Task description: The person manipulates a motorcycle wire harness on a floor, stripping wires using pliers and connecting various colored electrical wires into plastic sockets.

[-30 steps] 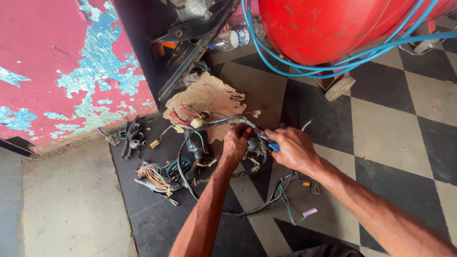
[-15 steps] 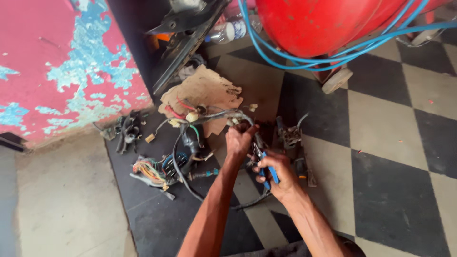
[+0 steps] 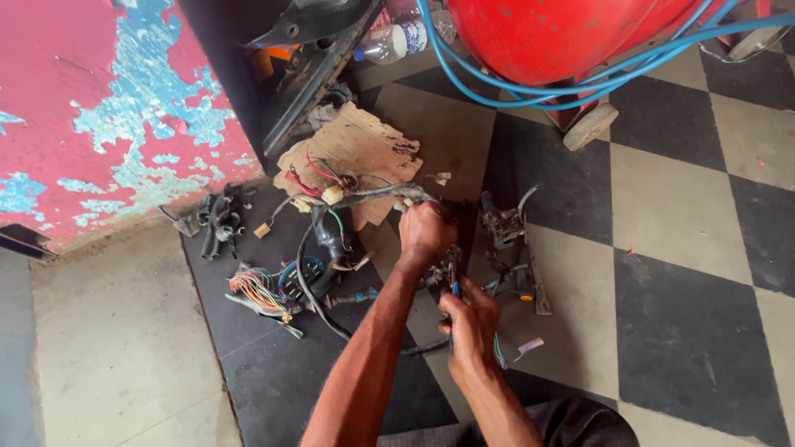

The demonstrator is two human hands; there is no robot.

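A tangled wiring harness (image 3: 331, 240) with black sleeves, coloured wires and connectors lies on the checkered floor. My left hand (image 3: 425, 232) grips a grey-sleeved branch of the harness near its upper end. My right hand (image 3: 470, 324) is closed around a blue-handled tool (image 3: 455, 291), held just below the left hand against the wires. A bundle of multicoloured wire ends (image 3: 257, 288) lies at the left of the harness.
A torn piece of cardboard (image 3: 356, 149) lies beyond the harness. A metal handlebar part with levers (image 3: 509, 240) rests to the right. A red tank on a wheel (image 3: 590, 126) with blue hoses (image 3: 530, 87) stands behind. A peeling pink wall (image 3: 108, 116) rises at left. A plastic bottle (image 3: 396, 41) lies near dark panels.
My right hand with the blue tool has drawn back toward me, from the right of the left hand to below it. The view has shifted rightward.
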